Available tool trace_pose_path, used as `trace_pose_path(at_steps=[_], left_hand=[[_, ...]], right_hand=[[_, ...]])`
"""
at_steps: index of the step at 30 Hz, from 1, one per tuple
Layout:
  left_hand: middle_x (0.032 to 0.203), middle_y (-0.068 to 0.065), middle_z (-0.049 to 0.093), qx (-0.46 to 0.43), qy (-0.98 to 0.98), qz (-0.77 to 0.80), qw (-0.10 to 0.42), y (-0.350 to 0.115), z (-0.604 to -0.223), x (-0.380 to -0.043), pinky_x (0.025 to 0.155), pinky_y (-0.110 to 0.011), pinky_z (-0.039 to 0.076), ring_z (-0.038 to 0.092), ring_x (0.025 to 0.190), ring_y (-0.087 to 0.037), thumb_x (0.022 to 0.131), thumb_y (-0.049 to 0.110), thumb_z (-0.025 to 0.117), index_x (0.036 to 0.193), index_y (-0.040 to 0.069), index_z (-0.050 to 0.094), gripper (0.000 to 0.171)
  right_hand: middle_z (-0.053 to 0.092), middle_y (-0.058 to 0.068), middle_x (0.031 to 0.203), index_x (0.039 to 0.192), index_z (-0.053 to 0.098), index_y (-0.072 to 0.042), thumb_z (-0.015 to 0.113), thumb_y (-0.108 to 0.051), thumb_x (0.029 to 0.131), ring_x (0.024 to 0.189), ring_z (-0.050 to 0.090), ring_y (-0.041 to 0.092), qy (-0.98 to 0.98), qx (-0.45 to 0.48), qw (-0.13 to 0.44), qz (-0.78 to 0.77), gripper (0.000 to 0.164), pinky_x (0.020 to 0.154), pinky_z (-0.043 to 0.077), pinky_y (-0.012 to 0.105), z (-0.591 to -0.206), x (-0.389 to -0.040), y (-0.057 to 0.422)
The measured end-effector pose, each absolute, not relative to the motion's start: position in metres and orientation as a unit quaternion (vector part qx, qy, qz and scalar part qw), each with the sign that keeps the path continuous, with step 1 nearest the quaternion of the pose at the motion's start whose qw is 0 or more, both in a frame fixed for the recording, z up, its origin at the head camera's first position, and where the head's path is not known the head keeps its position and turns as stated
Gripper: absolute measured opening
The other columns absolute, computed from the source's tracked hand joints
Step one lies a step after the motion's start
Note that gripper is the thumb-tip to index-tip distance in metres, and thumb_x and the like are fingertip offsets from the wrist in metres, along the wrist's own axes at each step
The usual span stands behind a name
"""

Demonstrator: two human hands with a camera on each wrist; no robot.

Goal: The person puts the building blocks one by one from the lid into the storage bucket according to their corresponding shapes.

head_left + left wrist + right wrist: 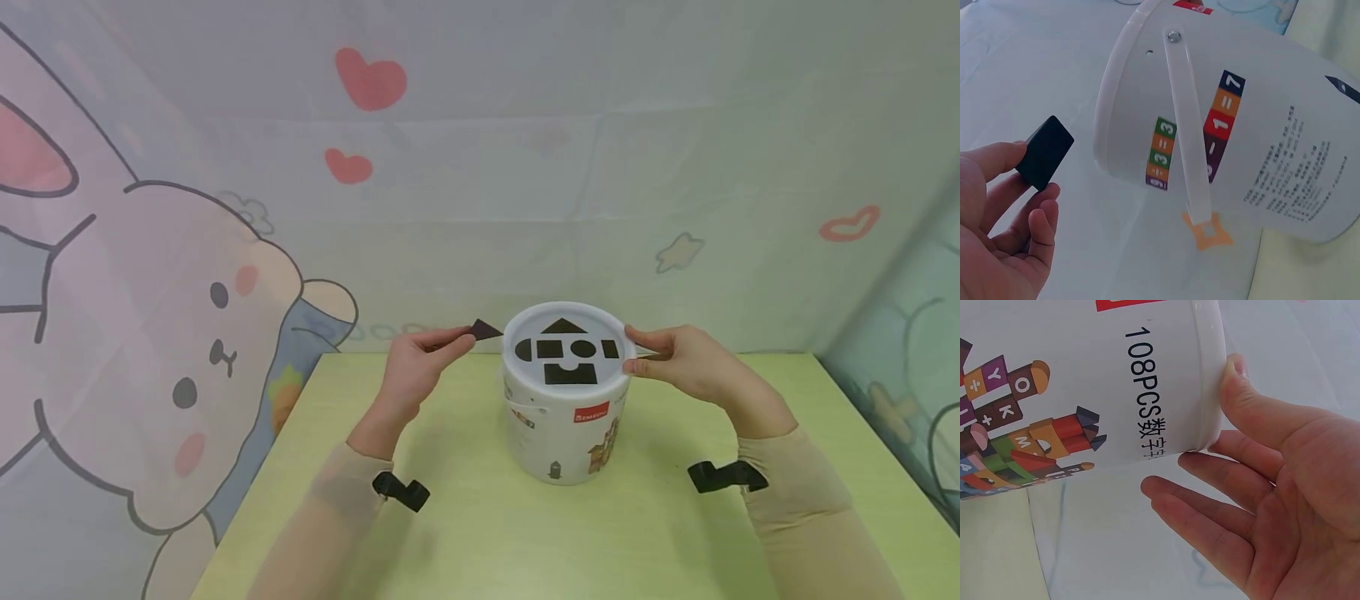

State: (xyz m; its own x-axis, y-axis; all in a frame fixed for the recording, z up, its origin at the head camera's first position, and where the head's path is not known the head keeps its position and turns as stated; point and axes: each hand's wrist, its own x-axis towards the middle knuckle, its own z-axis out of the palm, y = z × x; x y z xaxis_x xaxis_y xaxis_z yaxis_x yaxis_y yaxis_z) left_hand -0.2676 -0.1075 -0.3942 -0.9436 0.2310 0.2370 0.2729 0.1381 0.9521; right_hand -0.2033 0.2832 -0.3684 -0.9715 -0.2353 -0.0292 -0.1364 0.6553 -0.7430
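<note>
A white bucket (562, 442) with printed block pictures stands upright on the table. Its white lid (609, 369) has several dark shaped cut-outs, among them a triangle, a circle and an arch. Just left of the rim, my left hand (412, 375) pinches a dark triangular block (1046, 153) between thumb and fingers, one corner pointing at the lid. At the opposite side, my right hand (697, 367) grips the lid's rim with thumb and forefinger. In the right wrist view its other fingers (1204, 531) spread out below the rim.
The bucket's white handle (1188, 131) hangs down along its side. The pale green table (465, 533) reaches back to a cloth backdrop (510, 192) printed with a rabbit, hearts and stars. A dark cable (932, 450) runs down at the far right.
</note>
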Motion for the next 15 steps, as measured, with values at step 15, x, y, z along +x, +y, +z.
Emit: trace_pose_path(at_steps=[15], left_hand=[[0.109,0.004,0.081,-0.204,-0.802,-0.562,0.010,-0.020,-0.366,-0.276,0.094,-0.035,0.060,0.073,0.112,-0.014,0.094,0.034,0.086,0.115,0.017,0.086,0.027]], right_hand=[[0.051,0.018,0.156,0.160,0.044,-0.002,0.073,-0.039,0.104,0.143,0.050,0.046,0.912,-0.115,0.052,-0.391,0.074,0.111,0.043,0.067,-0.370,-0.204,0.283]])
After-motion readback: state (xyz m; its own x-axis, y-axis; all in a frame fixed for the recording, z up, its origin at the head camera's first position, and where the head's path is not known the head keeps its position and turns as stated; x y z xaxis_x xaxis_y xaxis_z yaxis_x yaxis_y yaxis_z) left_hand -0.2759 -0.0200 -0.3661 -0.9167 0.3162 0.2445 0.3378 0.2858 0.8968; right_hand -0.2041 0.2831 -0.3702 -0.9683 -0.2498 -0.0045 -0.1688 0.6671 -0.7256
